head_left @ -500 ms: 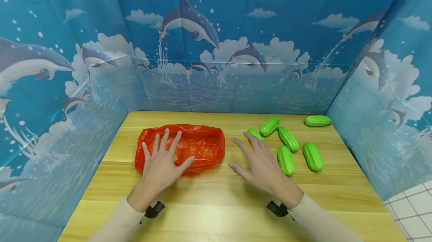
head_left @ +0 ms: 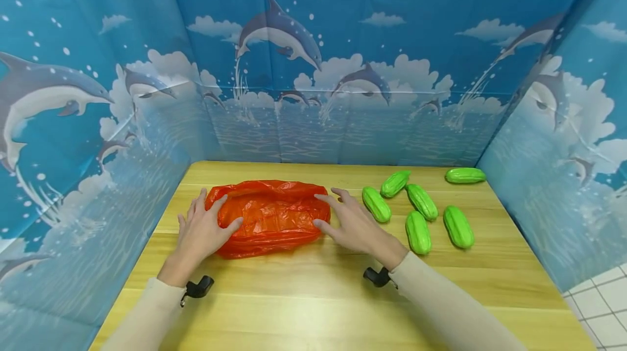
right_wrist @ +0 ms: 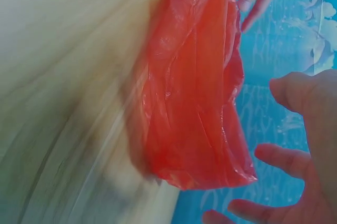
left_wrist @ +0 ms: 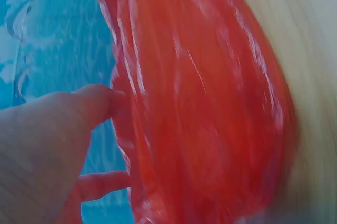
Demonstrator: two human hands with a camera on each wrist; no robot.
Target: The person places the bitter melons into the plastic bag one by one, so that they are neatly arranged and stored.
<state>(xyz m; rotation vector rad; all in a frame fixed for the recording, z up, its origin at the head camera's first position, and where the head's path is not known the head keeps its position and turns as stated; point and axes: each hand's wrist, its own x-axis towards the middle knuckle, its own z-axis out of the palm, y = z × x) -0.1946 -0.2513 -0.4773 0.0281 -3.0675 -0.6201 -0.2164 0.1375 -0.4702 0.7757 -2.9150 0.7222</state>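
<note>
A red plastic bag (head_left: 276, 217) sits on the table with its mouth spread open at the top. At its left end is my left hand (head_left: 200, 231), fingers and thumb spread apart over the rim; the left wrist view has the thumb (left_wrist: 97, 100) right by the bag's edge. My right hand (head_left: 355, 226) is at the bag's right end, thumb and fingers apart. In the right wrist view a gap shows between those fingers (right_wrist: 284, 158) and the bag. Neither hand grips anything.
Several green ridged gourds lie on the right of the wooden table (head_left: 303, 307), among them a near one (head_left: 418, 232) and a far one (head_left: 465, 175). A blue dolphin-print curtain (head_left: 343, 122) stands round the back and sides.
My left hand has moved left from over the bag to its left end. My right hand has moved left, away from the gourds, to the bag's right end.
</note>
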